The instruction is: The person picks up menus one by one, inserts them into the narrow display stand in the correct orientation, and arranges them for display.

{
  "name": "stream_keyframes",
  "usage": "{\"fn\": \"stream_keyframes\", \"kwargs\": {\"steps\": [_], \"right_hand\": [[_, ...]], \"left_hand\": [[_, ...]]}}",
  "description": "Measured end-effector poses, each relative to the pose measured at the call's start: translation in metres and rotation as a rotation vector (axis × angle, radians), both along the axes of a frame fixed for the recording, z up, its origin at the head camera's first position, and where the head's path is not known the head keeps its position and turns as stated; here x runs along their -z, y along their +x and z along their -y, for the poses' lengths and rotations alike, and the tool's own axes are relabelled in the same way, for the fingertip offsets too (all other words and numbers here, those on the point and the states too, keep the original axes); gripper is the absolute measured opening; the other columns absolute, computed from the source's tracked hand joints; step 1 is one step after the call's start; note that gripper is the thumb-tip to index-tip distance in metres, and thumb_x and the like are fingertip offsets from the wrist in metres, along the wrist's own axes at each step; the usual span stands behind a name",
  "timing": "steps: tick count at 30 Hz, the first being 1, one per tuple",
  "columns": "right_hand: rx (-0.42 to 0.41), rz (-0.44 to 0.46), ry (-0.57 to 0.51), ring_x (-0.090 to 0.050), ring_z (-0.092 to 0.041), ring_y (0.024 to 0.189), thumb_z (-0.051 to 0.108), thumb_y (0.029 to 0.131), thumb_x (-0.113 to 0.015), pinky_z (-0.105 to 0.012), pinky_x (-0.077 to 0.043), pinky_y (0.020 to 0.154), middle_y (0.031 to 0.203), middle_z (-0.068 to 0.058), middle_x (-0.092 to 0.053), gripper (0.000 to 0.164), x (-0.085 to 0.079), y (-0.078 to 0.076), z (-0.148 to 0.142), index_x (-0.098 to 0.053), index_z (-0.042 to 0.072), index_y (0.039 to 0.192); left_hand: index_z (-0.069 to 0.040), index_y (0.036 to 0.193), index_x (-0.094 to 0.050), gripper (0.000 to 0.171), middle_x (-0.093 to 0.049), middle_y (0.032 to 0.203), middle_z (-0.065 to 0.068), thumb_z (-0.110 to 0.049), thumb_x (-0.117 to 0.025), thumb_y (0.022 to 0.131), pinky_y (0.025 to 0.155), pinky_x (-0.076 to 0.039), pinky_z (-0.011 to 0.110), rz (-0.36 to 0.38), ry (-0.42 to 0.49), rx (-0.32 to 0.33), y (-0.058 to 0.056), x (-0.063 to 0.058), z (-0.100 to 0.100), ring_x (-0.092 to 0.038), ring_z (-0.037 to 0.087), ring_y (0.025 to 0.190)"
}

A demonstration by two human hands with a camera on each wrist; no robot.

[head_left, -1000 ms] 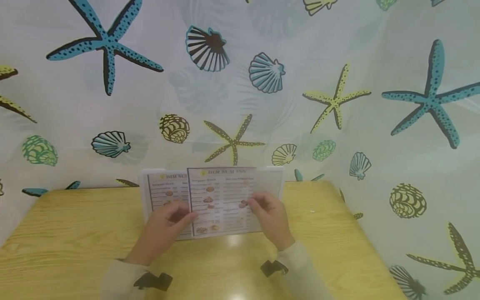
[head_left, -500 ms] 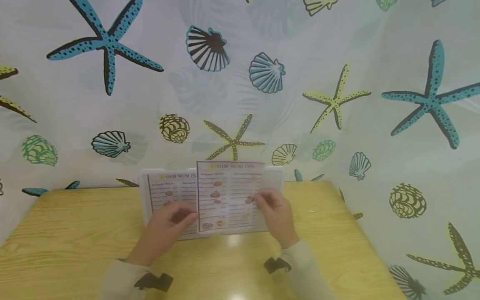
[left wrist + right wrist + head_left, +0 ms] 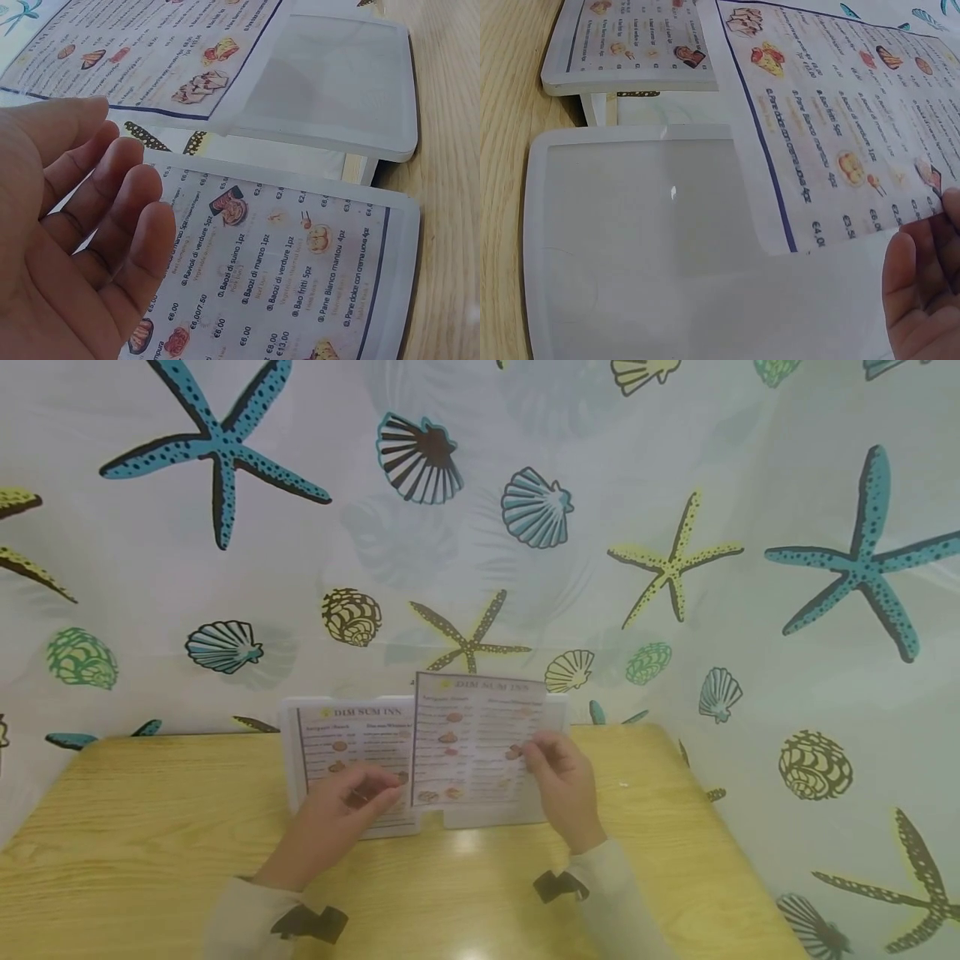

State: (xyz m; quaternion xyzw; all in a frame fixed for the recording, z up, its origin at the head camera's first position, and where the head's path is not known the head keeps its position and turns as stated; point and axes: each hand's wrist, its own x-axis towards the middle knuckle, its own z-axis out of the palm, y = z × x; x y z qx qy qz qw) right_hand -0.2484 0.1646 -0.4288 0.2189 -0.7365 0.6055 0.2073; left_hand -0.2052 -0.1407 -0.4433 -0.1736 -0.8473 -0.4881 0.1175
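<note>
My right hand (image 3: 567, 793) pinches the right edge of a loose printed menu sheet (image 3: 480, 739) headed "DIM SUM INN". The sheet is tilted in front of the right panel (image 3: 630, 217) of a white plastic menu holder, which shows a blank grey face in the right wrist view. On the left panel (image 3: 397, 225) another printed menu (image 3: 292, 255) is seated, with prices and food pictures. My left hand (image 3: 330, 822) hovers before that left panel, fingers loosely curled and holding nothing; in the left wrist view a gap shows between its fingertips and the loose sheet.
Both panels stand on a light wooden table (image 3: 150, 827), with a gap between them. Behind and to the right hangs a white cloth (image 3: 300, 543) printed with starfish and shells. A tiny white speck (image 3: 624, 785) lies right of the right hand.
My right hand has moved right and slightly up with the loose menu sheet, baring more of the left menu and the right panel's lower edge. The left hand has hardly moved.
</note>
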Motion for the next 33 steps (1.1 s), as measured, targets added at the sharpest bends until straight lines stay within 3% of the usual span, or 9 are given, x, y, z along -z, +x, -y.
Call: {"fn": "stream_keyframes", "kwargs": {"steps": [11, 19, 26, 33], "right_hand": [[0.079, -0.076, -0.063, -0.067, -0.009, 0.092, -0.002, 0.103, -0.056, -0.02, -0.055, 0.082, 0.099, -0.021, -0.071, 0.007, 0.0, -0.004, -0.009, -0.062, -0.005, 0.105], [0.112, -0.19, -0.122, -0.066, -0.01, 0.092, -0.003, 0.103, -0.056, -0.022, -0.056, 0.083, 0.099, -0.021, -0.068, 0.007, -0.002, -0.008, -0.016, -0.061, -0.008, 0.103], [0.103, -0.208, -0.149, -0.067, -0.011, 0.097, -0.003, 0.105, -0.053, -0.025, -0.057, 0.086, 0.101, -0.018, -0.067, 0.009, -0.006, -0.009, -0.022, -0.058, -0.01, 0.106], [0.131, -0.235, -0.187, -0.068, -0.013, 0.098, -0.006, 0.104, -0.052, -0.025, -0.057, 0.088, 0.101, -0.017, -0.067, 0.009, -0.01, -0.009, -0.027, -0.056, -0.013, 0.106]], "left_hand": [[-0.012, 0.107, -0.071, 0.012, -0.072, 0.099, -0.008, -0.022, -0.071, 0.099, 0.077, -0.057, 0.027, 0.002, -0.001, 0.013, 0.0, 0.0, -0.002, -0.066, 0.009, 0.088], [-0.011, 0.108, -0.071, 0.015, -0.073, 0.1, -0.007, -0.024, -0.071, 0.1, 0.077, -0.058, 0.026, -0.001, -0.007, 0.023, 0.001, 0.002, -0.003, -0.066, 0.009, 0.088], [-0.012, 0.114, -0.071, 0.02, -0.072, 0.107, -0.004, -0.027, -0.068, 0.101, 0.082, -0.057, 0.028, 0.06, -0.029, 0.045, 0.0, 0.006, -0.008, -0.065, 0.011, 0.095], [-0.016, 0.121, -0.068, 0.023, -0.069, 0.114, -0.002, -0.023, -0.07, 0.099, 0.087, -0.058, 0.031, 0.012, 0.014, 0.1, 0.0, 0.01, -0.021, -0.065, 0.013, 0.1]]}}
